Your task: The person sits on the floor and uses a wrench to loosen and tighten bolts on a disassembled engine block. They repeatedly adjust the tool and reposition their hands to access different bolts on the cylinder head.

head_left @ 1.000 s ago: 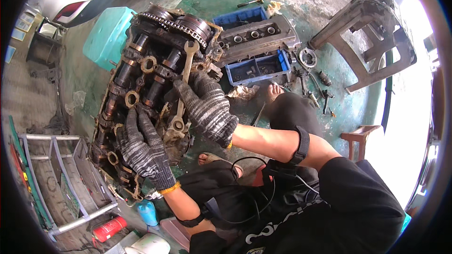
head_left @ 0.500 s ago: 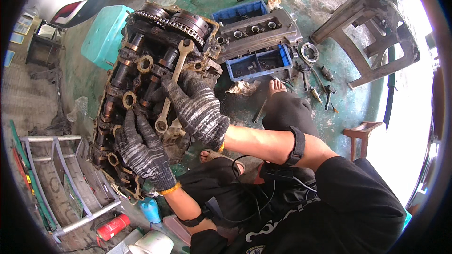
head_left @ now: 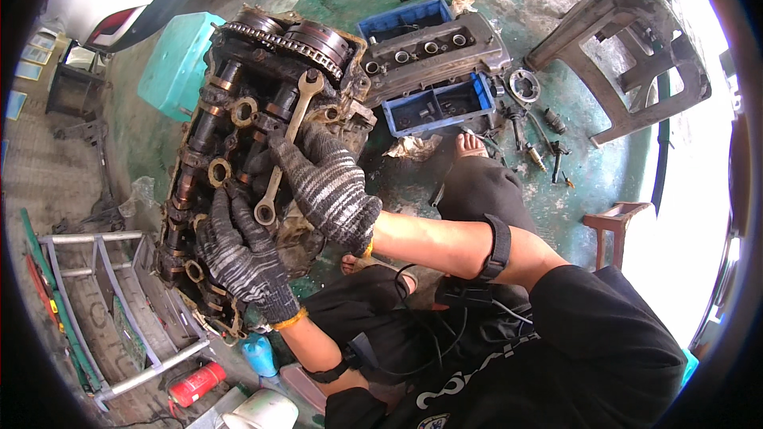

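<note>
Fingers, right hand (head_left: 332, 183): curled in round a wrench shank, little gap left; exact thumb contact partly hidden.
Fingers, left hand (head_left: 242, 250): extended, slightly spread, laid on the engine; nothing seen in grip, palm side hidden. Tips just beside a ring-shaped boss (head_left: 218, 161).
Combination wrench (head_left: 273, 186): tilted over the cylinder head (head_left: 262, 59), forked end up near the timing chain (head_left: 258, 35), ring end down between the hands. Resting or held clear: cannot tell.
Wrench weight/stiffness: looks like solid steel; likely moderate for one hand, rigid, not fragile.
Wrench slip: engine looks oily, so the shank may be slick; knit gloves (head_left: 344, 195) probably help some.
Wrench hold points: mid-shank for balance, as the right hand has it; nearer the ring end should give more leverage at the fork. Forked end is a poor hold, edges hard.
Cylinder head handling: bulky, likely heavy, stiff; outer casting seems the better hold, not the chain or camshaft lobes (head_left: 205, 127).
Nearby: valve cover (head_left: 437, 56) and blue parts bin (head_left: 439, 125) on the floor, off to the right.
</note>
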The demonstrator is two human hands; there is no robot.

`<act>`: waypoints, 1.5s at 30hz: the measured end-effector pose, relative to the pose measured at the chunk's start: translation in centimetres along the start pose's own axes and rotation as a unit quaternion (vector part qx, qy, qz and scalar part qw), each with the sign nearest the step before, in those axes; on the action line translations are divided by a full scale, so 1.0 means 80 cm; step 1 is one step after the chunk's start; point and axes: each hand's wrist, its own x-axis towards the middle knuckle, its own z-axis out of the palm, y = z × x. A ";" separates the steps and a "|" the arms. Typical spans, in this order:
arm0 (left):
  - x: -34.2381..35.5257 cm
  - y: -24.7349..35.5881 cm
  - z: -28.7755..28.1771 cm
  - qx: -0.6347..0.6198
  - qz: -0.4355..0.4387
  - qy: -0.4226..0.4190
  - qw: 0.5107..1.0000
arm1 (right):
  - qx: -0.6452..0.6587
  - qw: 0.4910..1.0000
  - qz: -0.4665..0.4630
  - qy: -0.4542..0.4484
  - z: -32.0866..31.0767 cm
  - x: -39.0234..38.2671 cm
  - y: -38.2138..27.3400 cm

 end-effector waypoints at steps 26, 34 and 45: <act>0.001 0.001 0.003 -0.012 -0.003 0.047 0.999 | -0.178 0.965 0.028 -0.188 -0.120 0.008 -0.092; -0.002 0.003 0.002 -0.007 -0.014 0.040 0.999 | -0.093 0.983 0.124 -0.095 -0.080 -0.035 -0.060; 0.000 0.007 0.002 -0.120 -0.016 0.054 0.991 | -0.054 0.998 0.019 -0.002 -0.046 -0.025 -0.003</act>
